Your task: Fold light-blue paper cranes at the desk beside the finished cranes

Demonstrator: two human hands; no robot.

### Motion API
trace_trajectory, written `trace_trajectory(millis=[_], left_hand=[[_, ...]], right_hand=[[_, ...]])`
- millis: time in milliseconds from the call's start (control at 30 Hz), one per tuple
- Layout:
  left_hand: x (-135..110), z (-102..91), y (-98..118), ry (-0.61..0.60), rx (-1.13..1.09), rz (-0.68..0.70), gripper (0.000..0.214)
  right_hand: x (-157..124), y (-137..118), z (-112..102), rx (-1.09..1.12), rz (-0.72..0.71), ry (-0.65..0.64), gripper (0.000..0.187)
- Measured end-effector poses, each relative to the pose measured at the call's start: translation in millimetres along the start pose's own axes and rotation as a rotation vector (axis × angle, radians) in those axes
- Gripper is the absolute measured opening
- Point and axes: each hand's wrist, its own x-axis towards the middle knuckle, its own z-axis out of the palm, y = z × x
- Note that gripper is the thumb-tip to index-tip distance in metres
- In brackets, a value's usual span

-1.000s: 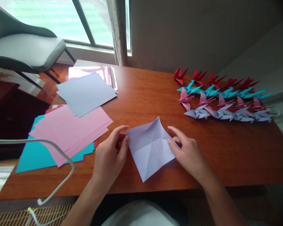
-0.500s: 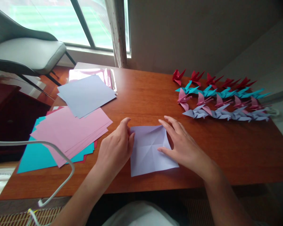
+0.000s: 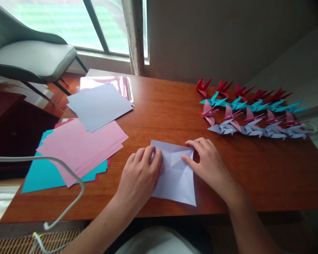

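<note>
A creased lavender paper square (image 3: 176,174) lies on the wooden table (image 3: 175,113) near its front edge. My left hand (image 3: 139,176) rests on the sheet's left side, fingers curled down onto the paper. On the sheet's upper right corner sits my right hand (image 3: 209,164), with its fingers pressed together on the paper. Both hands touch the sheet and hold it against the table.
Stacks of lavender (image 3: 99,106), pink (image 3: 82,148) and teal paper (image 3: 42,176) lie at the left. Rows of folded cranes, red (image 3: 241,90), teal (image 3: 254,104), pink (image 3: 254,114) and lavender (image 3: 257,128), line the right. A grey chair (image 3: 31,56) stands by the window. A white cable (image 3: 66,208) hangs at the front left.
The lavender sheet has turned from a diamond to nearly square with the table edge. Both hands have shifted onto its upper corners and curled down on it.
</note>
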Motion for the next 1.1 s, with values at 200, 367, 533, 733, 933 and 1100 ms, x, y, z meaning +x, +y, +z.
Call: trace_trajectory(millis=[200, 367, 533, 733, 933, 1100], left_hand=[[-6.6, 4.9, -2.1, 0.019, 0.053, 0.118, 0.036], [-7.3, 6.7, -3.2, 0.018, 0.043, 0.123, 0.037], [-6.8, 6.4, -2.7, 0.017, 0.037, 0.121, 0.036], [-6.6, 4.1, -0.9, -0.006, 0.050, 0.052, 0.036], [-2.0, -1.8, -1.6, -0.065, 0.004, -0.027, 0.043], [0.6, -3.3, -3.4, -0.104, 0.010, -0.080, 0.052]], right_hand=[[-14.2, 3.3, 0.3, 0.041, 0.090, -0.005, 0.018], [-27.0, -6.1, 1.3, 0.301, 0.252, -0.022, 0.021], [-36.9, -14.5, 6.6, 0.620, 0.376, -0.058, 0.019], [-44.5, -26.5, 11.3, 0.576, 0.323, 0.119, 0.018], [-43.4, -28.7, 15.4, 0.487, 0.148, 0.173, 0.019], [-45.3, -23.4, 20.7, 0.350, -0.089, 0.195, 0.031]])
